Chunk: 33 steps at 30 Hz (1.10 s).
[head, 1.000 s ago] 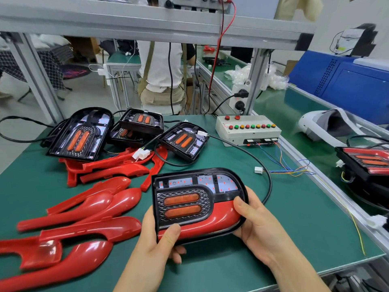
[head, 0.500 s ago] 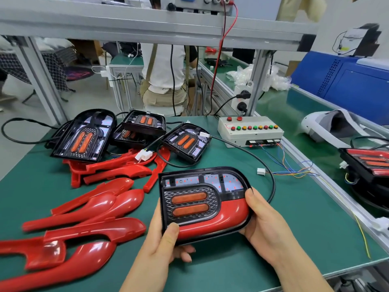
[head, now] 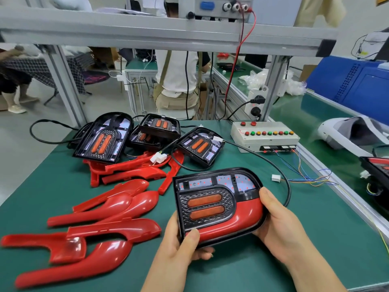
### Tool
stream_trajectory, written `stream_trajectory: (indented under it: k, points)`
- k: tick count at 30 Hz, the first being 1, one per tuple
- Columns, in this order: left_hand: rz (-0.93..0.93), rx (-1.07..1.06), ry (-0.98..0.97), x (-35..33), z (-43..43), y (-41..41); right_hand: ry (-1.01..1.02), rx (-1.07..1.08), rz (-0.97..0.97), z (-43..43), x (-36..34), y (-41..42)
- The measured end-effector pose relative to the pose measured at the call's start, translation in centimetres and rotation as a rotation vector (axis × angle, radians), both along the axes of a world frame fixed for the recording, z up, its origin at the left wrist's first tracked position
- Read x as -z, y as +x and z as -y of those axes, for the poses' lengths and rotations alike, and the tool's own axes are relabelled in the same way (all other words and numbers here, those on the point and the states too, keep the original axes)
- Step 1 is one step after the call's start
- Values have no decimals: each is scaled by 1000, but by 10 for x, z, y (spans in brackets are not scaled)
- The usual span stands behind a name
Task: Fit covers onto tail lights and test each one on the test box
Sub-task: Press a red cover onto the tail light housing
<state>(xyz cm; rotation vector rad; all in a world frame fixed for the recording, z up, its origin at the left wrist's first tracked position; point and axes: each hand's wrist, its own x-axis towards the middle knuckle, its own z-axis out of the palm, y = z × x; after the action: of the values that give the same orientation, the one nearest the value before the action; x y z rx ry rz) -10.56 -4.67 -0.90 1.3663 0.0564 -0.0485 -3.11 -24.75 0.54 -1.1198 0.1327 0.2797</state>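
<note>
Head view: I hold the tail light (head: 210,205) over the near tabletop (head: 315,228), its long axis running left to right and the red cover (head: 242,224) along its near edge. My left grip (head: 185,247) pinches the near-left corner and my right grip (head: 280,226) wraps the rounded end. The test box (head: 265,135) sits far-right, so I judge the right grip nearer.

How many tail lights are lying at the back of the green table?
4 tail lights: one far left, two stacked in the middle, top and bottom, one right of them. More may hide behind the left one.
</note>
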Motion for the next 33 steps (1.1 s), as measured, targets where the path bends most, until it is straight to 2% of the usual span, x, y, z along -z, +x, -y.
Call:
stream_trajectory:
  k: [3, 6, 8, 12, 14, 16, 18, 20, 23, 28, 31, 33]
  points:
    - [-31, 17, 113, -9, 5, -5, -40, -8, -118, 3, -5, 7]
    - [-60, 131, 284, -26, 0, -7, -60, 16, -177, 6, -7, 14]
    - [-28, 145, 514, -39, -17, -3, -63, 40, -190, 7, -6, 16]
    - [96, -151, 1082, -61, -78, 27, -153, 44, -189, 5, -1, 17]
    - [-7, -246, 1407, -69, -116, 51, -198, 33, -181, 4, 1, 17]
    - [-192, -207, 1584, -72, -151, 73, -241, 28, -179, 3, 2, 17]
    - [-342, -113, 1664, -68, -173, 87, -270, 18, -173, 3, 3, 17]
    - [-392, -34, 1705, -58, -183, 98, -290, 9, -159, 3, 4, 17]
    - [-402, 41, 1715, -50, -183, 104, -313, 6, -151, 3, 5, 17]
    - [-341, 93, 1623, -51, -180, 109, -350, 10, -134, 5, 8, 17]
    - [-194, -123, 1648, -57, -169, 117, -375, 7, -120, 4, 8, 17]
    - [20, -306, 1698, -60, -158, 126, -384, 5, -115, 4, 8, 17]
